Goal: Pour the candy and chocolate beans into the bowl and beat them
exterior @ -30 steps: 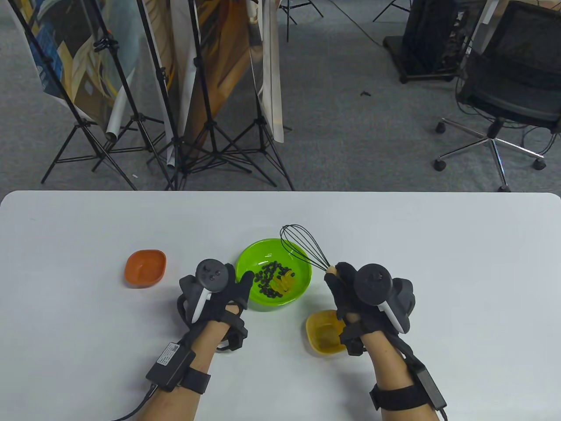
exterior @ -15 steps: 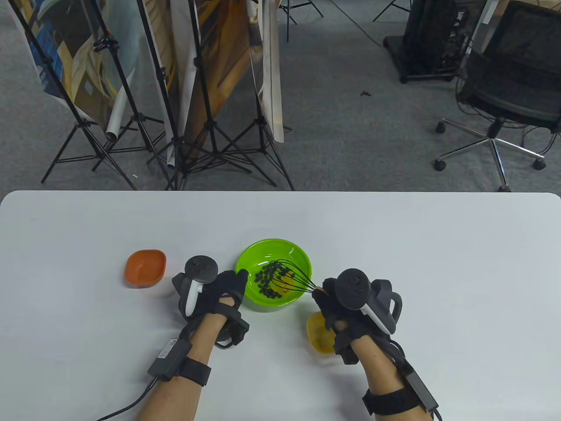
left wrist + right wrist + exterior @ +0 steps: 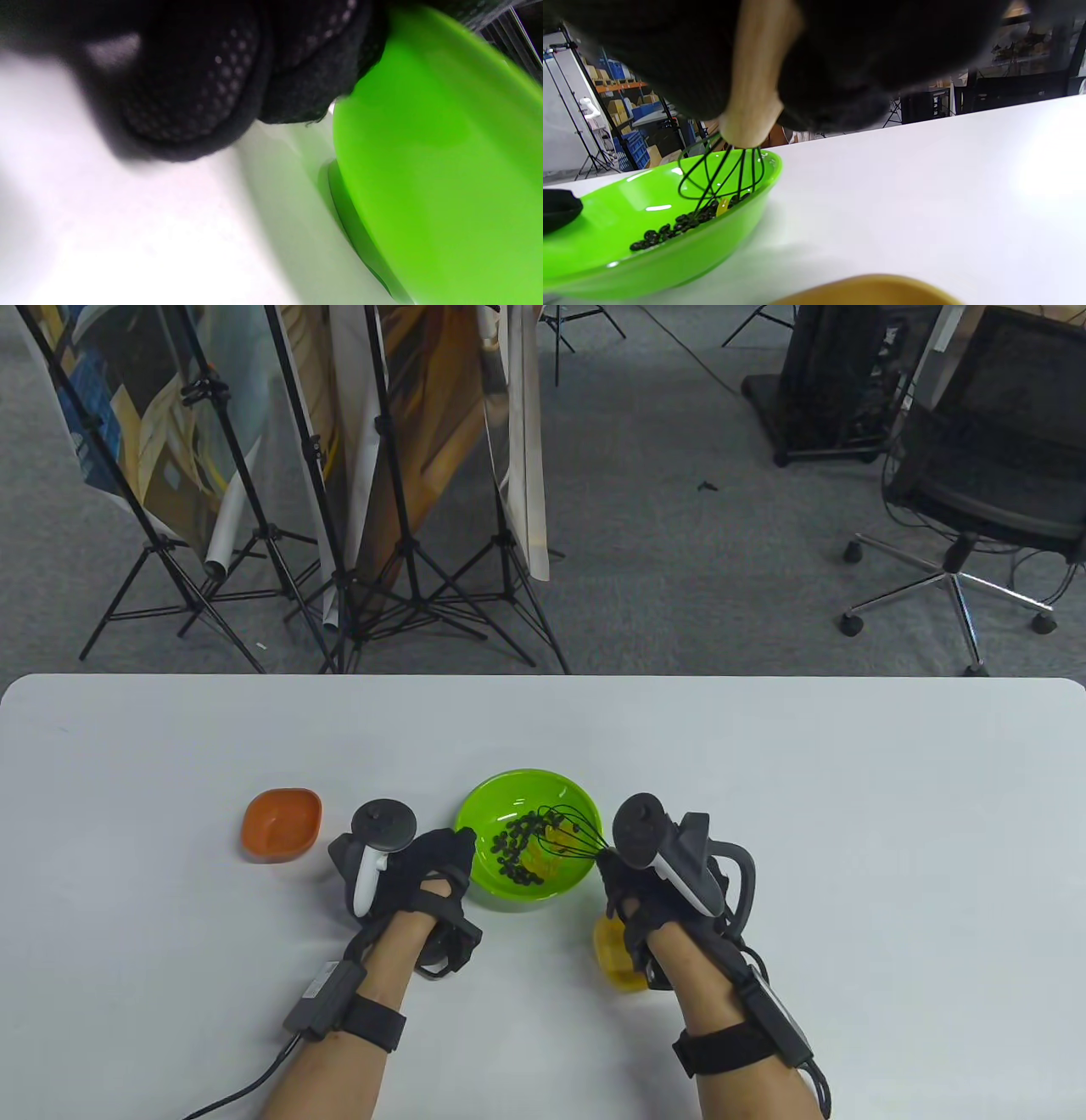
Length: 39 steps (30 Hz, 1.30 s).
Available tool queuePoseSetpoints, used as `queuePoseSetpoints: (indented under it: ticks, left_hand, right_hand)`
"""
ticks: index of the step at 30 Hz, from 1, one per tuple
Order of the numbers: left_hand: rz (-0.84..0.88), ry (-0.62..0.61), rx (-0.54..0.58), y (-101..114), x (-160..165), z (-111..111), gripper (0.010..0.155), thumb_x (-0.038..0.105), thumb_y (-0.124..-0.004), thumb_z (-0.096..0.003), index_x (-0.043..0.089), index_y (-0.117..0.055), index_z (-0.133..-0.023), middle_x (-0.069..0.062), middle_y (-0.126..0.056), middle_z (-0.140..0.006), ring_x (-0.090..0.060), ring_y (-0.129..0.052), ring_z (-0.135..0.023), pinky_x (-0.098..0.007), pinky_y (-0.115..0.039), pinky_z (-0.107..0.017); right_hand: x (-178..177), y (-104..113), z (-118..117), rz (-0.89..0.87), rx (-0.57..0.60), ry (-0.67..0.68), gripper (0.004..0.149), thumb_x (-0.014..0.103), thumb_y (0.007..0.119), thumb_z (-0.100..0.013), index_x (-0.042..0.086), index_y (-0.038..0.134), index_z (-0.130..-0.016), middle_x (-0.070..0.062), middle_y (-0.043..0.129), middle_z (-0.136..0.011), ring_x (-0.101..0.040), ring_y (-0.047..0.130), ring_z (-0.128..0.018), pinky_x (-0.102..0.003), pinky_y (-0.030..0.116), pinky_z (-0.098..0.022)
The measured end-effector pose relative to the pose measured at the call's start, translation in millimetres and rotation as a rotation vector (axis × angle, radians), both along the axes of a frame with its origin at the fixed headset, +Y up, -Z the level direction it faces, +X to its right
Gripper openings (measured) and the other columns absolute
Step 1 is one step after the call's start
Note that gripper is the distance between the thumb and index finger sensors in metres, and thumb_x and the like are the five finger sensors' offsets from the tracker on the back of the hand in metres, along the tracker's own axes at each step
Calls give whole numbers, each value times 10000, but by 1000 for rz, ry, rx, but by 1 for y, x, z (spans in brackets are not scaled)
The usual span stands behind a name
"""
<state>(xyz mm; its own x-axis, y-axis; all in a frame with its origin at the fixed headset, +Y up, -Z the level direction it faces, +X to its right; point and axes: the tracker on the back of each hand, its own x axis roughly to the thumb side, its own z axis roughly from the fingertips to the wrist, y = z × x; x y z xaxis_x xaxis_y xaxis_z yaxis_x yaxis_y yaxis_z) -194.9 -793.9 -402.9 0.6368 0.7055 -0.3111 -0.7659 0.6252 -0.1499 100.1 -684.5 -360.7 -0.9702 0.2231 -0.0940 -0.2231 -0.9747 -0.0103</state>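
Observation:
A green bowl (image 3: 488,806) sits mid-table holding black chocolate beans (image 3: 513,848) and yellow candy (image 3: 543,861). My right hand (image 3: 632,882) grips the wooden handle (image 3: 755,97) of a black wire whisk (image 3: 573,833), whose wires dip into the bowl among the beans (image 3: 670,228). My left hand (image 3: 433,861) holds the bowl's left rim, its fingertips (image 3: 318,84) curled over the green edge (image 3: 424,127). In the right wrist view the whisk wires (image 3: 721,178) touch the candy inside the bowl (image 3: 628,262).
An orange dish (image 3: 282,823) stands left of my left hand. A yellow dish (image 3: 612,954) lies under my right wrist, its rim (image 3: 869,290) low in the right wrist view. Beyond the table's far edge stand tripods (image 3: 407,560) and an office chair (image 3: 976,492).
My right hand swung the whisk from above the bowl's far rim down into the beans, then moved left and forward over the yellow dish. The left hand slid slightly back on the rim.

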Motion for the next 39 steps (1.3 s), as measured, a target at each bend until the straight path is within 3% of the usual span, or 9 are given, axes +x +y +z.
queuePoseSetpoints:
  ticks: [9,15,22,26,30,33,39]
  left_hand:
    - [88,-32,-47,-5,-1,-3,472,560,-673,-485,170,-867,-669,78,-1032,-365,-178,-1089,-253,-276,-916,-127]
    - [69,-11,-47,-4,-1,-2,463,566,-672,-483,180,-854,-663,87,-1016,-365,-166,-1088,-259,-275,-919,-136]
    - [45,-24,-44,-5,1,-3,448,584,-692,-476,201,-858,-641,110,-1002,-331,-150,-1090,-260,-270,-926,-140]
    - [41,-29,-46,-5,2,-3,444,580,-700,-475,197,-856,-637,113,-1001,-326,-145,-1091,-255,-271,-929,-140]
    - [57,-30,-50,-6,1,-4,441,575,-708,-474,191,-857,-632,108,-1001,-319,-147,-1092,-255,-279,-929,-140]
    - [61,-31,-54,-6,1,-4,442,576,-705,-474,193,-856,-633,110,-999,-321,-148,-1091,-257,-278,-929,-143]
    - [81,-23,-57,-6,-1,-3,444,578,-685,-478,200,-849,-644,116,-998,-333,-143,-1092,-276,-277,-931,-158]
  right_hand:
    - [-26,-21,-1,-116,-28,89,527,500,850,-452,109,923,-798,-129,1015,-415,-177,937,-14,-344,863,61]
    - [-19,1,10,-55,-103,166,526,509,895,-440,109,945,-777,-135,1025,-405,-192,938,-11,-356,861,56]
    - [2,18,12,70,-73,60,528,506,926,-424,108,951,-770,-138,1027,-412,-205,936,-21,-366,858,41]
    - [-2,12,6,95,-38,-2,531,506,900,-437,100,939,-777,-133,1020,-414,-192,933,-21,-356,858,41]
    - [-3,-5,-1,-15,-36,-21,546,504,856,-453,66,924,-773,-126,1018,-403,-174,934,-12,-349,863,52]
    - [-11,-18,-3,-97,-31,-2,556,501,839,-456,48,918,-769,-127,1017,-394,-169,934,-2,-348,863,63]
    - [-23,-23,2,-176,-91,107,548,500,841,-459,56,924,-768,-129,1020,-390,-174,934,0,-353,862,63]
